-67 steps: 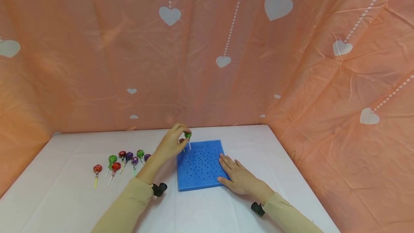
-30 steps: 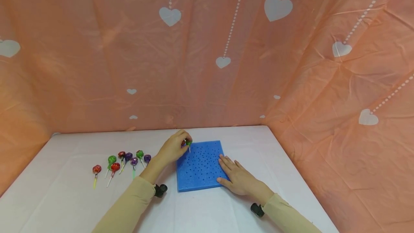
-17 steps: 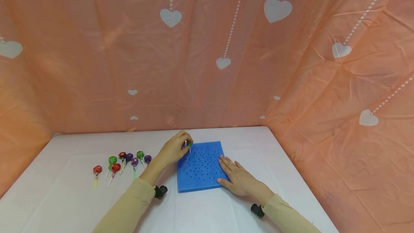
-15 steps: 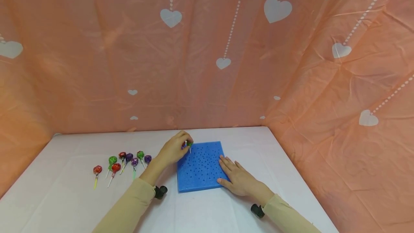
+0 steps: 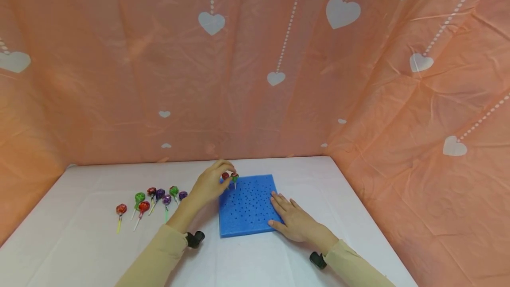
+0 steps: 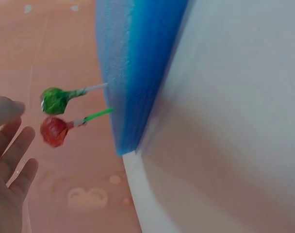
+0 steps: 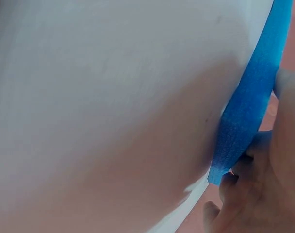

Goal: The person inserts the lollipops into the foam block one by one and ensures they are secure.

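Note:
Two lollipops stand by their sticks in the far left corner of a blue foam block dotted with small holes. One is a green lollipop on a white stick; beside it is a red lollipop on a green stick. My left hand hovers at their heads, fingers loosely bent. In the left wrist view a gap shows between the fingertips and both lollipops. My right hand lies with straight fingers on the block's right edge, the thumb on its near part.
Several loose lollipops lie on the white table to the left, among them a red lollipop with a yellow stick and a purple one. A peach curtain with pale hearts hangs behind and at the sides.
My left hand has lowered the green lollipop onto the block beside the red one, then let go and drawn slightly back left. My right hand has stayed in place.

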`<state>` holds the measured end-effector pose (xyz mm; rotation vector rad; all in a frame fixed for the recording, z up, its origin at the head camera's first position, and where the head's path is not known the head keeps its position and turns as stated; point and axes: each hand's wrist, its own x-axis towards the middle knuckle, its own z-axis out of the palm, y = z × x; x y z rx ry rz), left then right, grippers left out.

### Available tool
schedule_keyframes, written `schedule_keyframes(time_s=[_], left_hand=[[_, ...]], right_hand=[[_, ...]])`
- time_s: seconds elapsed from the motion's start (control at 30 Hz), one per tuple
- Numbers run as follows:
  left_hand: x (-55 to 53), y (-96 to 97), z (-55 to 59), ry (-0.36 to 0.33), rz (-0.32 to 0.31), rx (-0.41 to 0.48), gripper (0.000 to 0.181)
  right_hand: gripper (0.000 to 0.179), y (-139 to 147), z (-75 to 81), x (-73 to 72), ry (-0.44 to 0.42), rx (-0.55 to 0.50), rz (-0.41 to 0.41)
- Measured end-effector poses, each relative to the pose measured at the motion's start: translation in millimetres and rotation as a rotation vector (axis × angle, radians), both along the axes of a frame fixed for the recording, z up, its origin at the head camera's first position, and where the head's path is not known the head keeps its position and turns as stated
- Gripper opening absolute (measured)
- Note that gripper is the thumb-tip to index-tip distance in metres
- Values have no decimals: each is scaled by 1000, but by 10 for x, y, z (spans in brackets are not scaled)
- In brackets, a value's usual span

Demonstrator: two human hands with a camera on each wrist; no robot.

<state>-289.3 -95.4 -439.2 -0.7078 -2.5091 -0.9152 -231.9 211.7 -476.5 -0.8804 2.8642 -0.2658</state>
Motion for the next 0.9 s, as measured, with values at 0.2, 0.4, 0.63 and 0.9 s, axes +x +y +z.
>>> schedule_keyframes(time_s=[0.2, 0.4, 0.63, 0.9], left_hand=[[58, -177, 14, 26, 51, 48, 25], [111, -396, 22, 30, 103, 46, 24], [154, -685, -22, 1, 149, -19, 23], [187, -1024, -94, -71, 144, -148, 21]], right_hand=[[77, 1, 1, 3, -1, 8, 1], [77, 1, 11, 1, 13, 6, 10], [76, 7, 32, 15, 10, -6, 10], [76, -12, 46, 24, 3, -7, 13]])
